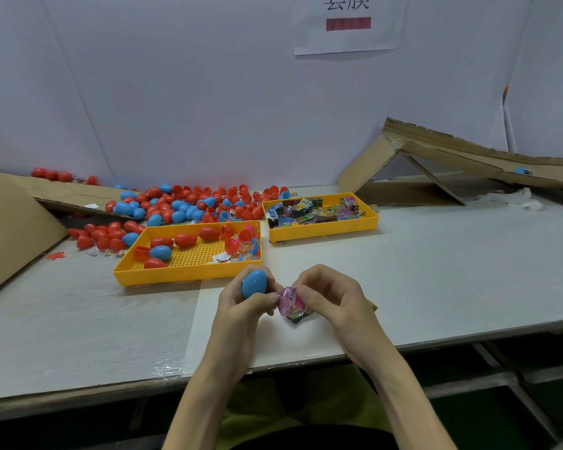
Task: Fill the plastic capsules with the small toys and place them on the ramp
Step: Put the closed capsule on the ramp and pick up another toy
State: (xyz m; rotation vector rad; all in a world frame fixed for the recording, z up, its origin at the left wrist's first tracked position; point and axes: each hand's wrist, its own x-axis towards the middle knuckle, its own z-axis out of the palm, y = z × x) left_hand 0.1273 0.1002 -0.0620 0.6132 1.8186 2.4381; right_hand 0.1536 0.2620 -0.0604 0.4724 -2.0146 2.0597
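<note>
white worktable against pale partition walls, paper notice taped up behind. rear left: loose heap of red and blue capsules. in front of the heap: perforated yellow tray with a few whole capsules and open halves. right of that: second yellow tray packed with wrapped toy packets. far right: cardboard ramp, sloping down to the right, lone capsule lying on it.

step in hand: loading, judged from the grips. left hand curled round a blue capsule, above the table near its front edge; looks whole, seam not discernible. right hand pinching a pink toy packet between thumb and fingertips, just beside the capsule, with the left thumb tip touching the packet's other end. dark item under the packet: not identifiable.

next move, as judged: part the capsule halves, fold the packet small enough to fit, press in, snap shut. keep wrapper film clear of the seam. then carry to the ramp, well apart from both hands.
</note>
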